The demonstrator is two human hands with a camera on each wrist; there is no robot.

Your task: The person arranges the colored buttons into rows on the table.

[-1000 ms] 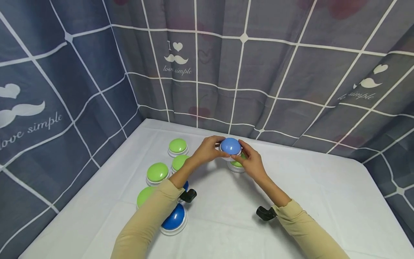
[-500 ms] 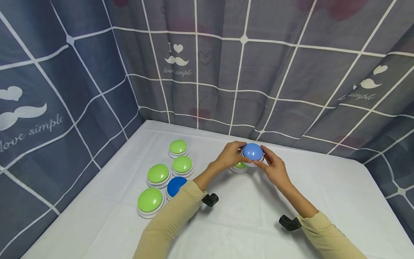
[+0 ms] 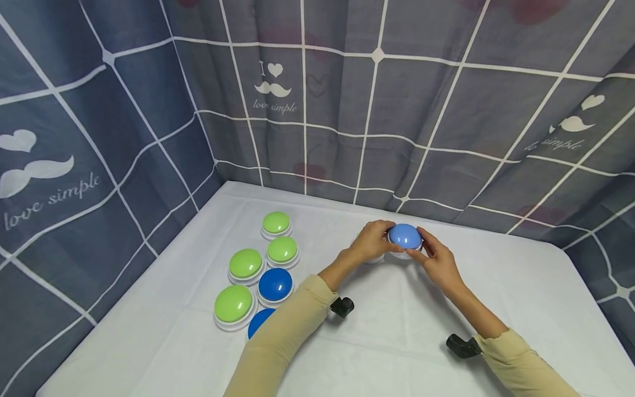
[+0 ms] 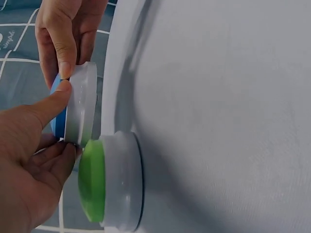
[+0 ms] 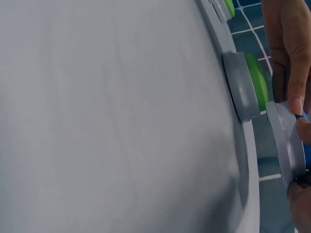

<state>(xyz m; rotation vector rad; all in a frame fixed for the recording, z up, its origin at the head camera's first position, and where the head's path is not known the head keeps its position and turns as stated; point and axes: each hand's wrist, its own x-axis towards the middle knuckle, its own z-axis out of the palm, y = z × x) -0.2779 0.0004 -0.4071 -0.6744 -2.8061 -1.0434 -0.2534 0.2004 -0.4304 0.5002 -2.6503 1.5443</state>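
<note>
Between both hands is a blue push button [image 3: 405,236] with a white round base, held just above the cloth; in the left wrist view its base [image 4: 81,104] shows a gap to the table. My left hand [image 3: 369,241] grips its left side, thumb at the front. The right hand [image 3: 439,263] grips the opposite side, with that thumb [image 5: 297,92] also near the front. Beside the held button, a green push button [image 4: 92,180] stands on the table, mostly hidden behind my left hand in the head view.
On the left stand several green buttons [image 3: 276,223] and two blue buttons [image 3: 275,284], the nearer blue one [image 3: 260,321] partly behind the left sleeve. White cloth covers the table [image 3: 397,342]. A grey checked curtain [image 3: 337,110] hangs behind and on the left.
Both hands have carried the blue button to the right and slightly nearer, from over the green button to beside it. The left arm has uncovered the buttons on the left.
</note>
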